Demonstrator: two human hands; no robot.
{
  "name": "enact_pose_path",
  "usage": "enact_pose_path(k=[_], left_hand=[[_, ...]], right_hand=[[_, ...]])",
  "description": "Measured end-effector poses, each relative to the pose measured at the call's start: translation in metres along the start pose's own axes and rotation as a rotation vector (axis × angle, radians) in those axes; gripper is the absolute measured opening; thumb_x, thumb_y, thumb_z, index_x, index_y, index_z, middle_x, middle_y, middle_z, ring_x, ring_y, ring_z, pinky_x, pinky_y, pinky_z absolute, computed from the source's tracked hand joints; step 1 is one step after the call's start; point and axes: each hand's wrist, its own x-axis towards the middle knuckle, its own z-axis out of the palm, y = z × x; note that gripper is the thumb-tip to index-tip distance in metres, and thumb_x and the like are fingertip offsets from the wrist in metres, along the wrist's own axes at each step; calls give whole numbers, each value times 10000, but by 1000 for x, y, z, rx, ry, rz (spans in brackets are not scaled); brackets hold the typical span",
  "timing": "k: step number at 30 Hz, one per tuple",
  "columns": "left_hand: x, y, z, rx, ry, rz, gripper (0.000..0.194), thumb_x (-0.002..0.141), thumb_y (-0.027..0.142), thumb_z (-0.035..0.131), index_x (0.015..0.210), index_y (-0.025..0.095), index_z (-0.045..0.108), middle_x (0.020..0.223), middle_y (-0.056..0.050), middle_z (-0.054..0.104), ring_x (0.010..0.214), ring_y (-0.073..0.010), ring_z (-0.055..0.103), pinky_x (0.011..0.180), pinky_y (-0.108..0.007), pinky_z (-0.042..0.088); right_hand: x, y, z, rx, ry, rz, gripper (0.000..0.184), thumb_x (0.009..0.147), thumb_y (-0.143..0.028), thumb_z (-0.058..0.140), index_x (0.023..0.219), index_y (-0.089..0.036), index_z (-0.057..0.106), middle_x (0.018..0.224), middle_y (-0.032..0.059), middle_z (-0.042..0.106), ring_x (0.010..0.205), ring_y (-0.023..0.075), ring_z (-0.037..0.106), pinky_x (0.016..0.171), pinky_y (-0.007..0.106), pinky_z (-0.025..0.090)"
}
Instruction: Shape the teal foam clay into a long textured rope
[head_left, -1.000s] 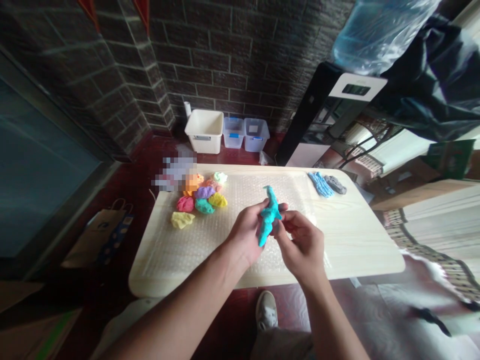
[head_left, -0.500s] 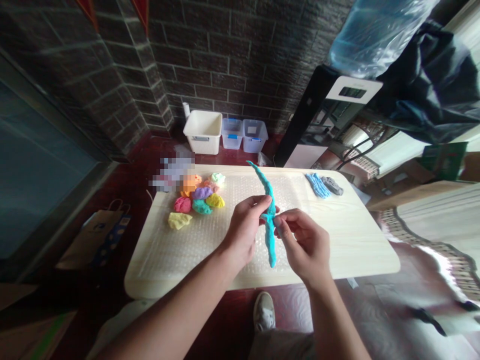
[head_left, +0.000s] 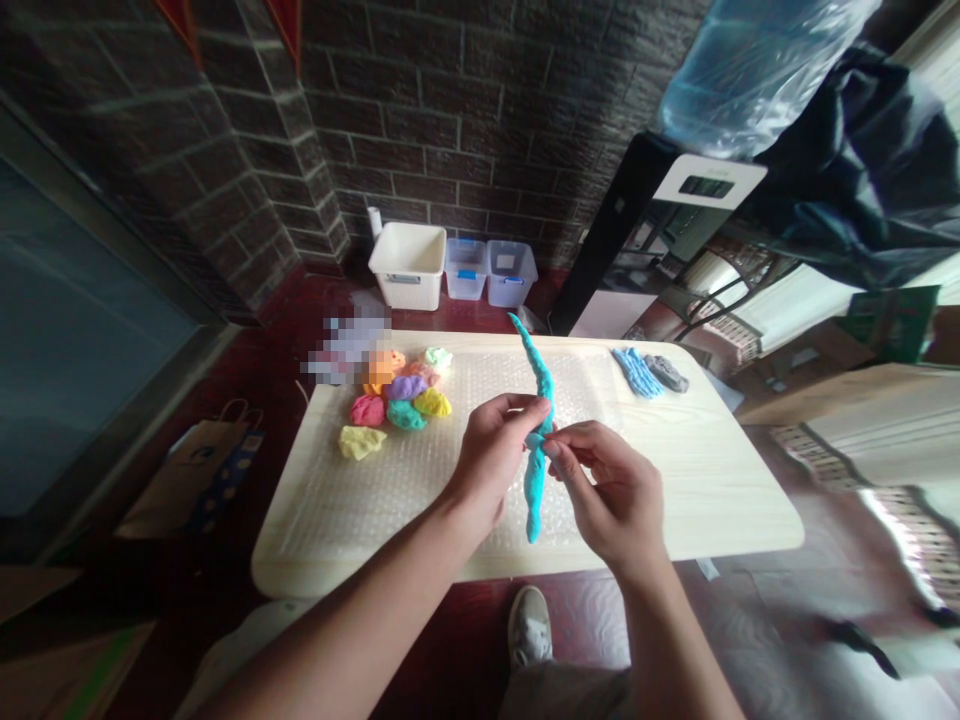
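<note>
A long thin turquoise clay strip (head_left: 537,430) hangs upright over the middle of a pale wooden table (head_left: 720,470). My left hand (head_left: 491,455) pinches its middle from the left. My right hand (head_left: 611,495) pinches the same spot from the right. Both hands have fingers closed on the strip. Its top end points away from me and its lower end dangles above the bubble wrap sheet (head_left: 420,470).
Several coloured clay lumps (head_left: 397,395) lie at the table's far left. A blue ridged clay piece (head_left: 636,370) and a grey one (head_left: 667,372) lie at the far right. Plastic bins (head_left: 450,265) stand on the floor by the brick wall. A shoe (head_left: 532,625) shows below the table.
A short thick turquoise lump a second ago has become a long thin strip. Both hands stayed in about the same spot above the table.
</note>
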Motion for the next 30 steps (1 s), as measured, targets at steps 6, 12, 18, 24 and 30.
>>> enact_pose_path(k=[6,12,18,24,30], left_hand=[[0,1,0,-22,5,9,200,795,335,796,776,161,701,722,-17,664,669,-125,612,625,-220,448],[0,1,0,-15,49,18,212,780,339,812,777,165,692,729,-18,669,629,-117,600,597,-222,462],[1,-1,-2,33,40,35,234,773,359,821,803,167,690,691,-1,639,603,-113,586,564,-219,454],[3,-2,-2,13,16,20,221,785,350,811,809,162,698,704,-15,667,609,-111,596,570,-213,476],[1,-1,0,-57,-20,-10,201,780,321,803,762,170,671,615,15,620,517,-97,558,531,-218,458]], right_hand=[[0,-1,6,103,76,73,53,938,-265,738,944,-224,769,853,45,735,752,171,695,658,289,578],[2,-4,3,117,41,187,122,875,-318,789,883,-196,788,740,44,772,646,182,732,586,273,608],[1,-3,2,91,17,204,84,869,-278,782,895,-198,780,781,49,789,680,192,763,610,268,627],[2,-5,-1,-85,-94,80,72,979,-226,629,992,-206,697,924,75,753,838,198,728,755,316,605],[3,-7,2,-197,-109,12,130,1024,-180,526,933,-211,613,860,49,684,787,178,661,720,311,537]])
